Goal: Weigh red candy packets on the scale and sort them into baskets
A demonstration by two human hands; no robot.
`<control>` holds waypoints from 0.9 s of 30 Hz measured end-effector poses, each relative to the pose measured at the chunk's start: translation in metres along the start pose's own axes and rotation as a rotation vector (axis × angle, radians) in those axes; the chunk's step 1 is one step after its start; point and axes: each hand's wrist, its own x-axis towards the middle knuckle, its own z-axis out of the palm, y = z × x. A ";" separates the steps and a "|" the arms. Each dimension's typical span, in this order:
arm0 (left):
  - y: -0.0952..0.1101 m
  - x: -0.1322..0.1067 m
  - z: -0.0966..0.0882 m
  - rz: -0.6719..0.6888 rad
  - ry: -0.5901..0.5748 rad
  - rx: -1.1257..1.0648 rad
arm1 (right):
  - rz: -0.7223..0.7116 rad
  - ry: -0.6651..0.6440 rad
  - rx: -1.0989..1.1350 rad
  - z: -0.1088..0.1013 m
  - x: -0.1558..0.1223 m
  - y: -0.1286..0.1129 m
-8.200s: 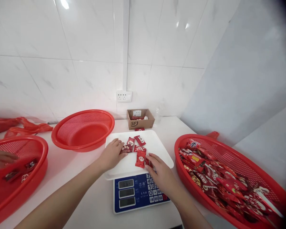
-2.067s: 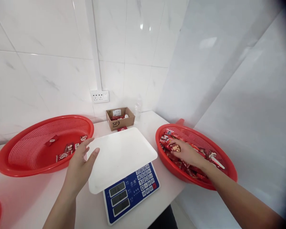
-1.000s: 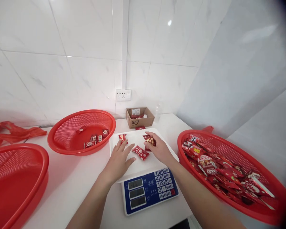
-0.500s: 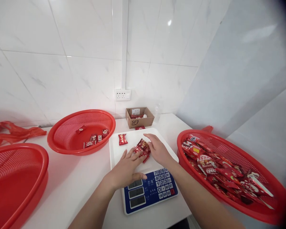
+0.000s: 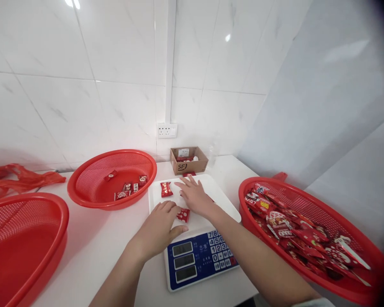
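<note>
A kitchen-style digital weighing scale with a white pan and blue keypad lies in front of me. My left hand is over the pan's near left part, thumb apart from its bent fingers, beside a red candy packet that its fingertips partly cover. Over the middle of the pan, my right hand has its fingers spread and holds nothing visible. The edge of another red wrapper shows from under that hand, mostly hidden. A small red packet rests on the pan's far left, near my right fingertips.
A red basket with several small packets stands back left; another red basket is nearer. On the right, a red basket holds many packets. Behind the scale is a cardboard box. Red netting lies far left.
My right hand has moved left and its fingers have spread over the pan. My left hand has shifted slightly left and its fingers have bent. The packets under them have moved apart.
</note>
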 end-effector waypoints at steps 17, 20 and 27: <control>-0.013 0.001 0.007 -0.151 -0.132 0.119 | -0.009 -0.177 -0.020 -0.046 -0.057 0.024; -0.015 0.003 0.009 -0.131 -0.133 0.103 | 0.122 -0.099 -0.041 -0.075 -0.095 0.059; -0.014 0.011 0.016 -0.102 -0.028 0.045 | 0.468 -0.246 0.010 -0.095 -0.167 0.113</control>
